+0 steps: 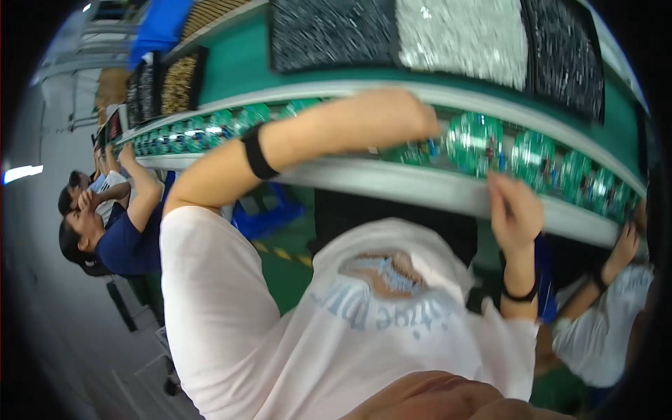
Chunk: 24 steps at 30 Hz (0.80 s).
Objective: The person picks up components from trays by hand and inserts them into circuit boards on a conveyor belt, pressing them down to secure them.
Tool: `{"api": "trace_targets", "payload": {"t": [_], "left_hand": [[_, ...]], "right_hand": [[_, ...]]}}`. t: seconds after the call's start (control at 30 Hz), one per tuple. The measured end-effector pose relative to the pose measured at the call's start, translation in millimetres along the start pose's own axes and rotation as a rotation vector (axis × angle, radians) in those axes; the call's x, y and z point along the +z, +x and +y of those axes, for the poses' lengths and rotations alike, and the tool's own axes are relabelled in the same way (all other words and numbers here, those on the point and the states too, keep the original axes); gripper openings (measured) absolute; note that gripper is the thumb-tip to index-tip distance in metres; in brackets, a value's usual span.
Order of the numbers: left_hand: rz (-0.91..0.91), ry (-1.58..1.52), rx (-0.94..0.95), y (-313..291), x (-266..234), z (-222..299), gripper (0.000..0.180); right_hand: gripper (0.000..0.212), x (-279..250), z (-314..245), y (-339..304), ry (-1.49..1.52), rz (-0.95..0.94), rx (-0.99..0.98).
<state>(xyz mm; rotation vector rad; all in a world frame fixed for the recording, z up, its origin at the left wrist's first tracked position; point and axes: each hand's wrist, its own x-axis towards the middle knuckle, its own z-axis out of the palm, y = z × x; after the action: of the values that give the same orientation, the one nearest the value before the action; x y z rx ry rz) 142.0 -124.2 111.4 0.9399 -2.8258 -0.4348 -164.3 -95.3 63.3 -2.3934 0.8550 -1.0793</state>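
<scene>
My left forearm, with a black wristband (258, 152), stretches across from the left over a narrow track (413, 175). My left hand (402, 115) hangs above this track, bent down and smeared by motion, so its fingers do not show clearly. Along the track runs a row of shiny green pieces with small coloured parts, blurred; one green piece (474, 142) lies between my hands. At the track's near edge is my right hand (516, 210), its thumb and finger bent together in a pinch. Whatever it holds is too small or blurred to name.
Beyond the track, a green surface (234, 77) carries black trays of small parts: dark ones (332, 35), pale ones (462, 38) and tan ones (179, 84). A co-worker in navy (129, 241) sits at left, another person's arm (619, 255) at right. A blue stool (269, 213) stands below.
</scene>
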Motion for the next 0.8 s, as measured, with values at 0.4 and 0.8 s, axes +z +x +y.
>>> {"api": "trace_targets", "payload": {"t": [0.4,0.8], "left_hand": [[0.169,0.174,0.271,6,-8,-17,0.017],[-0.019,0.020,-0.043,5,-20,9,0.028]], "right_hand": [[0.022,0,0,1,0.198,0.176,0.168],[0.024,-18,-6,-3,0.266,0.021,0.121]]}}
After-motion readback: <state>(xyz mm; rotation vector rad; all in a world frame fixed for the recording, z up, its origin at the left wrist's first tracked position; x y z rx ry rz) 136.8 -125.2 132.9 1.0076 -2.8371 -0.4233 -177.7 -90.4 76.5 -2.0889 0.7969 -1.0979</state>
